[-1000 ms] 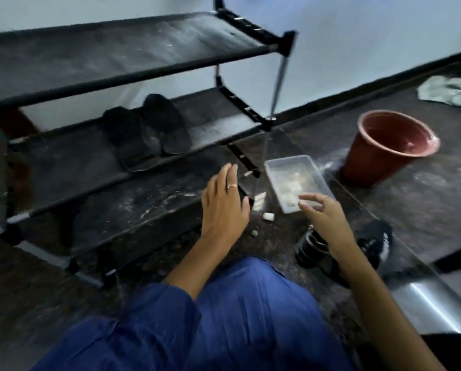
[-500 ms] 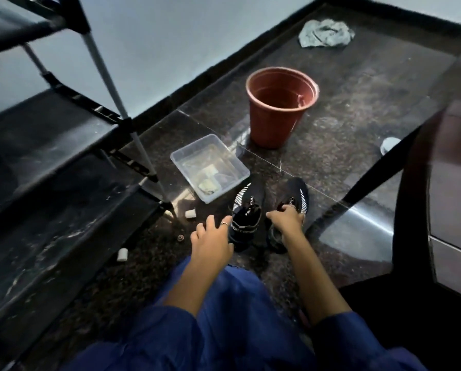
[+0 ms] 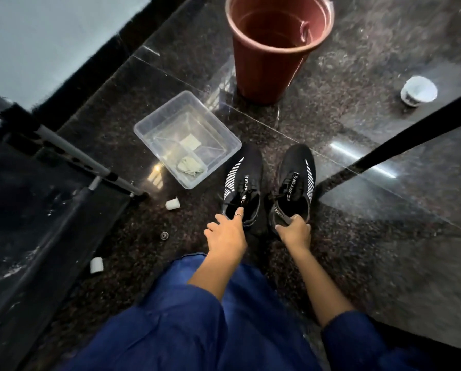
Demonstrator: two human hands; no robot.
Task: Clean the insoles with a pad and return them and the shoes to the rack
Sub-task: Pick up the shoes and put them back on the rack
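Two black sport shoes with white stripes stand side by side on the dark floor, toes pointing away from me. My left hand (image 3: 226,234) has its fingers hooked into the heel opening of the left shoe (image 3: 244,180). My right hand (image 3: 295,230) grips the heel of the right shoe (image 3: 296,180). A clear plastic tub (image 3: 218,135) to the left of the shoes holds a whitish pad (image 3: 190,142) and a crumpled greenish pad (image 3: 190,167). The black shoe rack (image 3: 44,199) fills the left edge; the insoles are out of sight.
A terracotta bucket (image 3: 267,68) stands beyond the shoes. A small white cup (image 3: 419,91) sits at the right. White caps (image 3: 172,204) and a small ring lie on the floor near the rack's corner post. A dark bar (image 3: 401,145) crosses the floor at right.
The view has swung from the rack down to the floor. Both hands dropped from near the tub to the shoes and took hold of their heel ends.
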